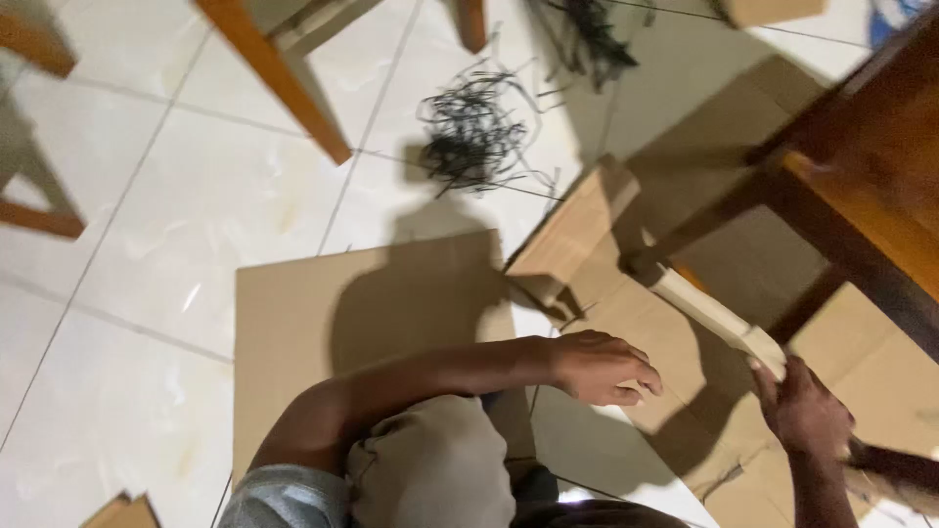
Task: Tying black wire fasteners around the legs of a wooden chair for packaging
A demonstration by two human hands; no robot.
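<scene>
Head view. White glossy floor tiles [147, 196] fill the scene, with flattened cardboard sheets [323, 313] spread across them. Orange-brown wooden legs [279, 78] of furniture cross the upper left; a dark wooden frame [861, 186] occupies the upper right. A tangle of thin black strips [474, 132] lies on the tiles near the top centre, well apart from both hands; a second tangle shows at the top edge. A small cardboard box [572, 230] rests tilted at the edge of the cardboard, just beside the far end of a pale wooden stick [709, 313].

The person's right hand [802, 406] is clamped around the near end of the stick, fingers wrapped over it; the stick runs diagonally up and to the left from this hand, over the cardboard. The left hand [602, 367] hovers over the cardboard with fingers curled loosely together, holding nothing that can be made out; whether it touches the cardboard cannot be told. The left forearm reaches in from the lower centre, above a knee in grey-beige cloth [435, 469].
</scene>
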